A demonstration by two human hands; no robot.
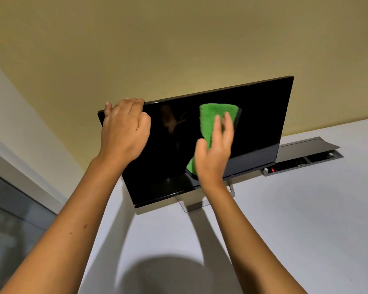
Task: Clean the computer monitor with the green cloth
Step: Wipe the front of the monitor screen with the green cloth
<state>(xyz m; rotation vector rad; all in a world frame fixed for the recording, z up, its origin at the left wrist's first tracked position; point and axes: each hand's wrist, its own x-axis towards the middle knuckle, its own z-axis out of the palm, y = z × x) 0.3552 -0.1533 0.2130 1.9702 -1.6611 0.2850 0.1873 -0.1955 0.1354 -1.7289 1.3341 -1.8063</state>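
The broad white table [285, 230] carries everything here, and it runs back to a plain yellowish wall [179, 39]. Standing on it, close to that wall, is your flat black computer monitor [259, 115], dark-screened and glossy, tipped on its slim silver stand [189, 205] so that the panel faces up toward you. That tilt suits wiping, but it also means a push on the glass could rock the panel back, which is likely why you brace it.

Behind the monitor to the right, a grey metal cable tray [306, 153] is sunk into the table with its lid open; a small red light shows inside it. It plays no part in the cleaning.

Your left hand [124, 128] is curled over the monitor's upper left corner, fingers hooked over the top edge and thumb at the front, gripping it to steady the screen against the pressure from the other side.

Your right hand [215, 149] lies flat, fingers straight and slightly spread, pressing the fluffy green microfibre cloth [212, 117] against the middle of the screen. The cloth sits between palm and glass, its top showing above your fingertips and a corner hanging below your wrist. A flat palm spreads the pressure and keeps the cloth in full contact.
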